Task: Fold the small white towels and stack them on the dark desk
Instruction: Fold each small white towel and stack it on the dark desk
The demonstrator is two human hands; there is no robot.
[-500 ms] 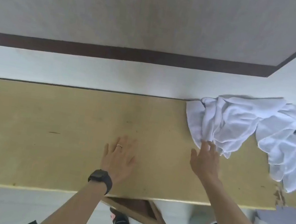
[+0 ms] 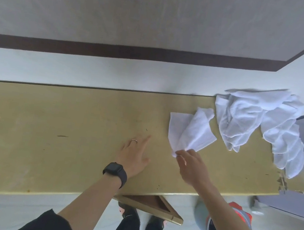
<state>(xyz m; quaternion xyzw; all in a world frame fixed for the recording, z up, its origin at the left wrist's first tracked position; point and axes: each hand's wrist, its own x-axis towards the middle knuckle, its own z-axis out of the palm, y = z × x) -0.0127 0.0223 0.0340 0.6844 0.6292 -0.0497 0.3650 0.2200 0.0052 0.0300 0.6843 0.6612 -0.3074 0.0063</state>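
My right hand pinches one small white cloth towel by its corner; left hand flat, fingers spread. Next I'd spread it flat.

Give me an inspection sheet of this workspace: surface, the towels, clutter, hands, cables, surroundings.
Surface: tan desk, scuffed, chipped at its right front corner.
Job's things: one white towel lying rumpled on the desk; pile of unfolded towels at the far right, partly draped over the edge.
Clutter: nothing seen.
Hands: left hand open, fingers straight, above the desk; right hand pinches the towel's near corner.
Cables: nothing seen.
Surroundings: wall with dark band behind; bin on the floor at right.
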